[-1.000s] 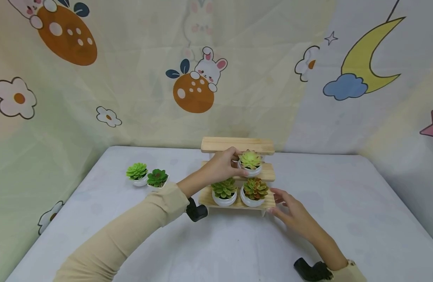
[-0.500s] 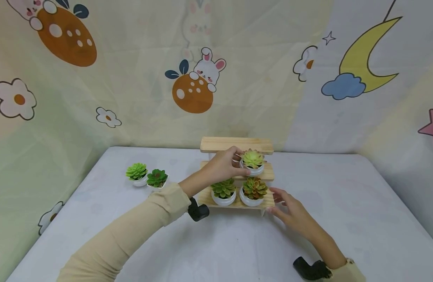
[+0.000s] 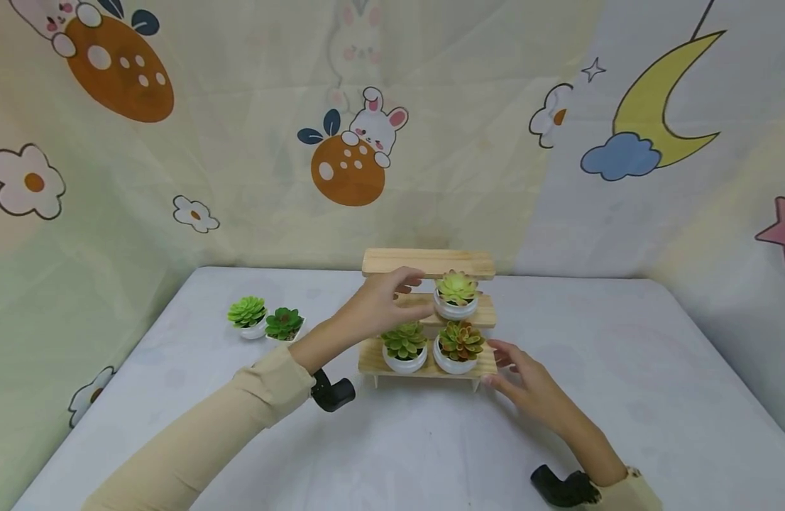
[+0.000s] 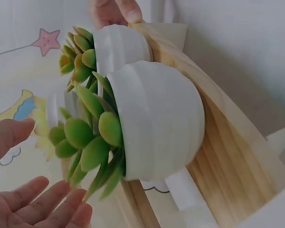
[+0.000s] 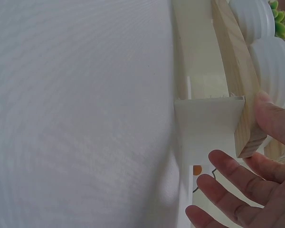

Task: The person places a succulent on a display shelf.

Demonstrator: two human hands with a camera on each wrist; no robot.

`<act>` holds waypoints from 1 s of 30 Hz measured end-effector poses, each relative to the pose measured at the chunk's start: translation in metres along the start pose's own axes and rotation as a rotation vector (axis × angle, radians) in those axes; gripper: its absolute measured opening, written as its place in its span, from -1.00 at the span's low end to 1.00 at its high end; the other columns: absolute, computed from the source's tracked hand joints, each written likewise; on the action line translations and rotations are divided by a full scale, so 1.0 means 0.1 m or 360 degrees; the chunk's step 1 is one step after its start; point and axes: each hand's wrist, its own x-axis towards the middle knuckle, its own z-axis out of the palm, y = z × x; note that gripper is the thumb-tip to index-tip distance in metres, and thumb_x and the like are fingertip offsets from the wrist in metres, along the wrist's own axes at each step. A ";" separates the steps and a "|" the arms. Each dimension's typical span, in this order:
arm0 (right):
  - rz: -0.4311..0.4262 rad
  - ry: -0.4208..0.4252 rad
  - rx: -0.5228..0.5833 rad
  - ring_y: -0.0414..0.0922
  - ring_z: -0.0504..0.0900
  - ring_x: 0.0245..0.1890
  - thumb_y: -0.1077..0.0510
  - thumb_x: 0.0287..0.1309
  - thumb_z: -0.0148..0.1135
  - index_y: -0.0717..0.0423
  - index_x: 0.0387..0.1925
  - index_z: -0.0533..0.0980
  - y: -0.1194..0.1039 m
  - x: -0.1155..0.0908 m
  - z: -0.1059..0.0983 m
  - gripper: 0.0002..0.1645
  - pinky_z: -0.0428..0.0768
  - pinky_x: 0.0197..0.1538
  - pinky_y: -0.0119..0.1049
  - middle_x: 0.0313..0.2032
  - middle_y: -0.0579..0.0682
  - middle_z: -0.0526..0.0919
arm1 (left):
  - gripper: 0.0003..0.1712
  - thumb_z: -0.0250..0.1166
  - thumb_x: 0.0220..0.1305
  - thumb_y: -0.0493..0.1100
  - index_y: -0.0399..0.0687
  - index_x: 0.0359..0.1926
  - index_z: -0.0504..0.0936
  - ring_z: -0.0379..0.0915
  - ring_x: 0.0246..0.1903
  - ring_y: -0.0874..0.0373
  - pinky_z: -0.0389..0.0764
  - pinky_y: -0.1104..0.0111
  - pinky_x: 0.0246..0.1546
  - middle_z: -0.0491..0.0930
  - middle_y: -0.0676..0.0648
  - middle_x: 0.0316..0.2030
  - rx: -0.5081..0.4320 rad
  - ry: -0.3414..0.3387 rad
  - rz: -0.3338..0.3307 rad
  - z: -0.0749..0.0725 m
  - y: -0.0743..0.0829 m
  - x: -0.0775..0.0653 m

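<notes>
Backdrop cloth (image 3: 252, 142): cartoon-printed, hangs at the far side; not involved.
White table (image 3: 399, 447): carries everything.
Wooden stand (image 3: 428, 262): three stepped boards, far middle of the table. Risk: skids or tips if pushed sideways, taking three pots with it.
Right hand (image 3: 527, 383): pinches the lower board's right end, thumb on the near side; other fingers loose. Risk: a jerk here would shake every pot.
Left hand (image 3: 387, 301): fingers apart, gripping nothing, just left of the pale succulent. Risk: swinging low, it snags leaves below.
Pale succulent (image 3: 457, 287): upright on the middle board, right part. Risk: a knock from the left thumb could shift its pot toward the board's near edge.
Red-tipped succulent (image 3: 461, 342): lower board, right of centre, next to the right hand's fingers.
Green succulent (image 3: 403, 342): lower board, left of centre, under the left hand; I can't tell if they touch. Likeliest to get knocked.
Bright green plant (image 3: 247, 312), dark green plant (image 3: 284, 323): on the table, left, side by side; out of reach of any spill.
</notes>
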 end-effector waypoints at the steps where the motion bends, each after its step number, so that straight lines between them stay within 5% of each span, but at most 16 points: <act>1: 0.0000 -0.0002 0.0002 0.05 0.55 -0.10 0.14 0.15 0.24 0.32 0.20 0.27 0.00 0.00 0.00 -0.36 0.53 -0.05 0.04 -0.12 0.12 0.58 | -0.33 0.32 0.13 0.11 0.07 0.24 0.37 0.40 0.14 0.07 0.45 0.19 0.13 0.48 0.01 0.15 0.0003 0.0010 -0.0002 -0.02 -0.02 -0.03; 19: 0.0028 -0.0008 0.0007 0.05 0.55 -0.08 0.10 0.17 0.22 0.29 0.21 0.26 -0.02 0.00 -0.02 -0.35 0.52 -0.03 0.03 -0.10 0.12 0.58 | -0.21 0.35 0.09 0.11 0.24 0.33 0.25 0.22 0.29 0.10 0.27 0.16 0.29 0.27 0.15 0.31 -0.0149 0.0138 0.0197 -0.44 -0.46 -0.65; 30: 0.0021 -0.0005 0.0004 0.02 0.56 -0.10 0.11 0.17 0.23 0.28 0.21 0.26 -0.01 0.00 -0.01 -0.36 0.53 -0.05 0.02 -0.12 0.08 0.59 | -0.21 0.35 0.12 0.03 0.25 0.35 0.22 0.18 0.32 0.06 0.24 0.02 0.28 0.28 0.07 0.31 -0.0208 0.0289 0.0074 -0.56 -0.66 -1.00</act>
